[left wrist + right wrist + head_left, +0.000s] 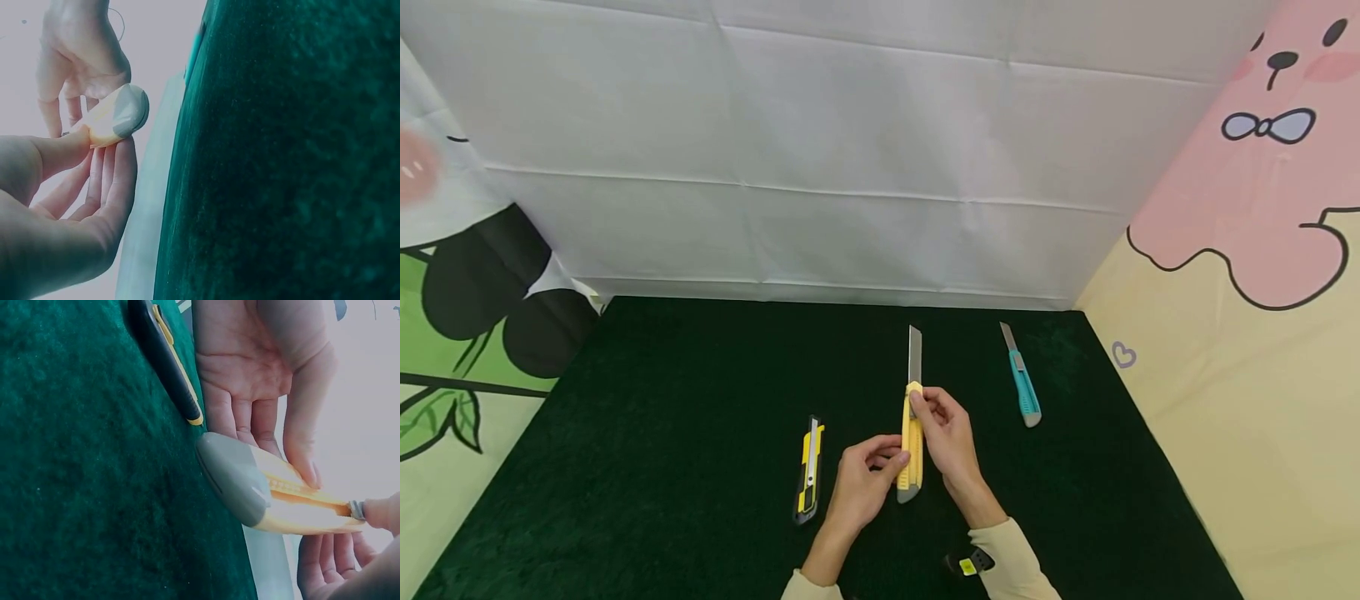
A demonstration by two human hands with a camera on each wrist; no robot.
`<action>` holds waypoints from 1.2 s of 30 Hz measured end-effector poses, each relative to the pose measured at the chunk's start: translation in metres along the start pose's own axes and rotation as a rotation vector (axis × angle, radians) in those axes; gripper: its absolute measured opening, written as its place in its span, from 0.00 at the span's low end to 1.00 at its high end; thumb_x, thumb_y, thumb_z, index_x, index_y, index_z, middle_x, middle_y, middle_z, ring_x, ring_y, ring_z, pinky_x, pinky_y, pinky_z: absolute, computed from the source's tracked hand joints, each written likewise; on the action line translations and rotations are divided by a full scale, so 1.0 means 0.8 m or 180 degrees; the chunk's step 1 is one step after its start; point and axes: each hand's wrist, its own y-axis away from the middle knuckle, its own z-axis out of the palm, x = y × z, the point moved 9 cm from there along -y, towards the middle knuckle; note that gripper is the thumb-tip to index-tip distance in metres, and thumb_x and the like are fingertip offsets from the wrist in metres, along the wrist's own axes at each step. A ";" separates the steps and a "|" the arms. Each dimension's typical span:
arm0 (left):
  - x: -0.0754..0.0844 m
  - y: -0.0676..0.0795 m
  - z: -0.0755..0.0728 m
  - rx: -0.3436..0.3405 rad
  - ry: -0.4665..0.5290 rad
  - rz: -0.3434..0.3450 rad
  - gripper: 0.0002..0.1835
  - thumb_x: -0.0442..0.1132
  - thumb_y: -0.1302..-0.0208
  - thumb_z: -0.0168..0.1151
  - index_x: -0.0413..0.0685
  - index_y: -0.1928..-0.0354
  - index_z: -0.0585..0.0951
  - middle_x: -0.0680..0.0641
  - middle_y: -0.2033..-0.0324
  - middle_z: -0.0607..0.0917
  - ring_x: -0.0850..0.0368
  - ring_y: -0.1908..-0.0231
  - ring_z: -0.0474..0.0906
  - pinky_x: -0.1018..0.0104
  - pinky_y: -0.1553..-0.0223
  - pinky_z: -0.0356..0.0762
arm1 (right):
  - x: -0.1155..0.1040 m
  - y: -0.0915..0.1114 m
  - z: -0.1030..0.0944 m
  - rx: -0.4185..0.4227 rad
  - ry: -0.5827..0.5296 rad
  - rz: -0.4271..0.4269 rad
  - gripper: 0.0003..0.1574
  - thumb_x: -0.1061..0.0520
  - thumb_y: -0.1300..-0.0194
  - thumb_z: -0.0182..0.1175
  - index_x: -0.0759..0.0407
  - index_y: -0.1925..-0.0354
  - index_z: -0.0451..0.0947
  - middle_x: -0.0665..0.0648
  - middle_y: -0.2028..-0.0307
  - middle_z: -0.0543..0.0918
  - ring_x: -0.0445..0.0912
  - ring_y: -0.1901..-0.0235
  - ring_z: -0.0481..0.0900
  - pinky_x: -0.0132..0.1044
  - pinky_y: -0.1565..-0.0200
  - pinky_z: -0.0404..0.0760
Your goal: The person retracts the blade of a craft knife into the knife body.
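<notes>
A yellow utility knife (912,442) with a grey end cap is held upright between both hands, its long blade (915,354) extended away from the body. My left hand (863,482) pinches the lower part of the handle between thumb and fingers. Higher up, my right hand (950,437) grips the handle, its thumb on the slider. In the right wrist view the grey end cap (234,478) faces the camera and the thumb touches the slider (357,510). The left wrist view shows the cap end (130,111) above the left fingers; the blade is hidden there.
Left of the hands lies a black-and-yellow utility knife (808,471) on the dark green cloth (700,433). A teal utility knife (1022,383) with its blade out lies to the right. A white sheet (850,150) stands behind; printed cloth (1240,375) borders the right side.
</notes>
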 end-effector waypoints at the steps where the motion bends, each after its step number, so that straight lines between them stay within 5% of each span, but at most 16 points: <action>1: 0.000 0.000 0.000 -0.0004 -0.0002 0.0002 0.14 0.39 0.28 0.65 0.43 0.44 0.83 0.46 0.55 0.85 0.55 0.59 0.82 0.67 0.60 0.83 | 0.003 -0.001 0.000 0.0002 -0.0024 -0.0017 0.19 0.47 0.22 0.58 0.60 0.46 0.79 0.55 0.63 0.78 0.48 0.66 0.76 0.33 0.64 0.77; 36: 0.001 0.006 -0.002 0.0073 0.0148 -0.0036 0.14 0.38 0.27 0.64 0.41 0.44 0.83 0.45 0.56 0.85 0.54 0.60 0.82 0.67 0.61 0.84 | 0.001 0.005 0.004 -0.0141 -0.0121 -0.0211 0.18 0.50 0.22 0.59 0.60 0.44 0.79 0.58 0.59 0.79 0.47 0.63 0.79 0.33 0.60 0.80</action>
